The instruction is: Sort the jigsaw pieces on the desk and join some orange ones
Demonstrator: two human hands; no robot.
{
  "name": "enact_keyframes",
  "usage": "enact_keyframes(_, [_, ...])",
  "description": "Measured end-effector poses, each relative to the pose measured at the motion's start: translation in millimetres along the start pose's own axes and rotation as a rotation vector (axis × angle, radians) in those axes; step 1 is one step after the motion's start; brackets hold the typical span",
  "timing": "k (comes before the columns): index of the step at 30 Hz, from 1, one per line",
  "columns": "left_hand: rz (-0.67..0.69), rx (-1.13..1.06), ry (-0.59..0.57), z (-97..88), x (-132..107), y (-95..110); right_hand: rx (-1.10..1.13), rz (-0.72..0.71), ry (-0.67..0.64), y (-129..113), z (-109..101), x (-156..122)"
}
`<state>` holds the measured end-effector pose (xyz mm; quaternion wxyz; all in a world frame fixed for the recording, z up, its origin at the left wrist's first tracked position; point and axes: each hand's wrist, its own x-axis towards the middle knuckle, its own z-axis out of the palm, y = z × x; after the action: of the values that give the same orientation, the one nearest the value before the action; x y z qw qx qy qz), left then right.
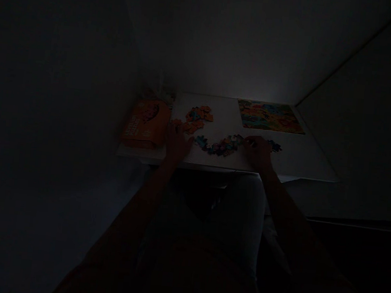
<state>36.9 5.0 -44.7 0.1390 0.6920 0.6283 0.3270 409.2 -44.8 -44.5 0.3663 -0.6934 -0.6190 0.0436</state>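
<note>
The scene is very dark. My left hand (pixel 178 143) lies on the table with thumb and fingers apart, its fingertips at the edge of the orange puzzle pieces (pixel 193 127). Beside its thumb begins a curved row of mixed-colour puzzle pieces (pixel 221 148). At the right end of that row, my right hand (pixel 259 153) has its fingers curled and closed on a puzzle piece (pixel 240 140), mostly hidden by the fingers. A few dark blue pieces (pixel 275 146) show just right of this hand.
An orange puzzle box (pixel 146 123) stands at the table's left end, with pale, unclear items (pixel 157 93) behind it. A colourful picture sheet (pixel 269 116) lies at the back right of the white table (pixel 307 158). Walls rise behind the table and to the right.
</note>
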Motion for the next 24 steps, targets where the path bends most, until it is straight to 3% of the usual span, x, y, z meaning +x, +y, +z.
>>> enact_keyframes(4, [0.074, -0.012, -0.021, 6.0, 21.9, -3.1, 0.091, 0.113, 0.084, 18.5, -2.2, 2.9])
enact_keyframes(9, [0.147, 0.075, -0.055, 1.7, 44.1, -0.7, 0.042, 0.034, 0.086, 19.3, 4.6, 2.4])
enact_keyframes(16, [0.135, 0.293, -0.088, -12.6, 57.1, 8.8, 0.042, -0.013, 0.073, 25.6, 10.0, 0.9])
enact_keyframes(24, [0.283, 0.228, -0.059, -6.0, 60.0, -1.5, 0.108, -0.023, 0.069, 20.9, 9.1, 2.0])
